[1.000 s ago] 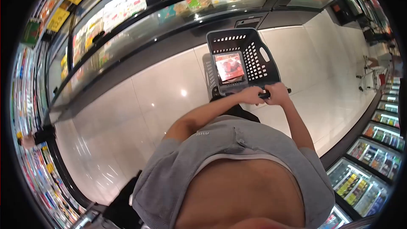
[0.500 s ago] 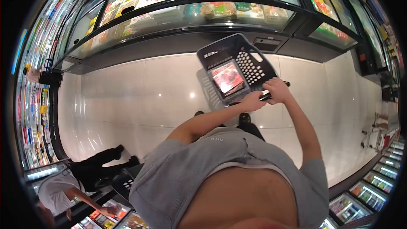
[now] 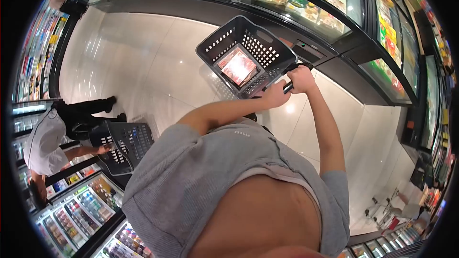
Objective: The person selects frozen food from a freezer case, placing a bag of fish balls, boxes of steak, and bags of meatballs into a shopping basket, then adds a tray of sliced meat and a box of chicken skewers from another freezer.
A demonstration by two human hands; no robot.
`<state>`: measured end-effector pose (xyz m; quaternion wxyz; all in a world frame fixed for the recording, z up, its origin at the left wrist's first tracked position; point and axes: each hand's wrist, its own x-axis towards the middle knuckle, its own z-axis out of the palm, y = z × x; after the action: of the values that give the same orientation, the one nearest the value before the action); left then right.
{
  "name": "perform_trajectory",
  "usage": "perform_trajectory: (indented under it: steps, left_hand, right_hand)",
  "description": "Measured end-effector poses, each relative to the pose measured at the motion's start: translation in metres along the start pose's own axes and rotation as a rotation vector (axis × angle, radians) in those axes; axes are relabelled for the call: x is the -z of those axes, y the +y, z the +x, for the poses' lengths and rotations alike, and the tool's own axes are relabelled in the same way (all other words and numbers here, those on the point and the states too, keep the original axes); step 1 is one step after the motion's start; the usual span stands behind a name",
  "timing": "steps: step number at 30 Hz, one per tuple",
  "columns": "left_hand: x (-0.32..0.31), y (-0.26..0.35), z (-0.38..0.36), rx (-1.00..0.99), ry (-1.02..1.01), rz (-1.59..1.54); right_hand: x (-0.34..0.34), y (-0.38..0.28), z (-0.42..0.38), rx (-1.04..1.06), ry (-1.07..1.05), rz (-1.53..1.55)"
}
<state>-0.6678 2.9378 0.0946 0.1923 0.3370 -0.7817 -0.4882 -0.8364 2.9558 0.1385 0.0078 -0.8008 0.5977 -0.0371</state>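
A dark grey shopping basket with rows of small holes hangs out in front of my body. Both of my hands are wrapped round its black handle. My left hand grips the nearer part, and my right hand holds the part farther to the right, close beside it. On the basket's bottom lies a shiny package with red and white on it, its surface washed out by glare.
A long glass-fronted freezer with bagged goods curves past the basket. At the left, another person in a light shirt holds a dark basket. A wheeled cart stands at the lower right. Lit shelves line the lower left.
The view has turned, so the freezer now slants down to the right. My basket sits higher and farther left in view. The other person's hand has moved from the displayed goods to their basket.
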Motion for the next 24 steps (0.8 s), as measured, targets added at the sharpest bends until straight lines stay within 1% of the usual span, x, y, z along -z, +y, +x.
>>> perform_trajectory:
  steps: [1,2,3,4,6,7,9,12,13,14,16,19,20,22,23,24]
  left_hand:
    - [0.007,0.003,0.009,-0.008,0.023,-0.01]
    - [0.013,0.006,0.021,-0.015,0.044,-0.023]
    - [0.0,-0.021,0.045,-0.023,0.091,0.049]
    - [0.017,-0.01,0.051,-0.01,0.038,-0.035]
    - [0.039,-0.009,0.072,-0.036,0.035,-0.077]
    - [0.043,-0.012,0.083,-0.029,0.056,-0.07]
    - [0.047,-0.014,0.105,-0.017,0.098,-0.049]
    - [0.028,-0.02,0.161,0.071,0.163,0.046]
    - [0.021,-0.027,0.185,0.181,0.114,-0.044]
    - [0.009,-0.036,0.209,0.073,0.194,0.045]
    - [0.0,-0.051,0.252,0.117,0.174,0.035]
    - [0.009,-0.045,0.283,0.262,0.15,0.004]
    - [0.003,-0.061,0.296,0.219,0.208,0.009]
    - [-0.002,-0.083,0.318,0.224,0.217,-0.045]
    - [0.006,-0.101,0.337,0.233,0.237,-0.059]
    - [0.012,-0.11,0.343,0.243,0.261,-0.068]
  right_hand:
    - [-0.001,0.007,0.012,0.009,0.027,-0.014]
    - [0.001,0.016,0.024,0.013,-0.013,-0.043]
    - [0.004,0.024,0.037,0.026,-0.016,-0.044]
    - [0.006,0.03,0.049,0.039,-0.021,-0.045]
    - [0.006,0.041,0.079,0.034,-0.047,-0.067]
    - [0.003,0.05,0.091,0.044,-0.071,-0.093]
    - [-0.006,0.077,0.109,0.077,-0.078,-0.04]
    - [-0.019,0.135,0.136,0.115,-0.105,-0.028]
    - [-0.026,0.156,0.146,0.142,-0.085,-0.002]
    - [-0.034,0.182,0.153,0.17,-0.065,0.022]
    - [-0.05,0.22,0.174,0.178,-0.123,0.023]
    - [-0.076,0.252,0.204,0.254,-0.157,0.061]
    - [-0.085,0.263,0.216,0.268,-0.175,0.056]
    - [-0.106,0.281,0.234,0.292,-0.2,0.065]
    - [-0.114,0.29,0.259,0.329,-0.171,0.071]
    - [-0.115,0.288,0.273,0.337,-0.226,0.073]
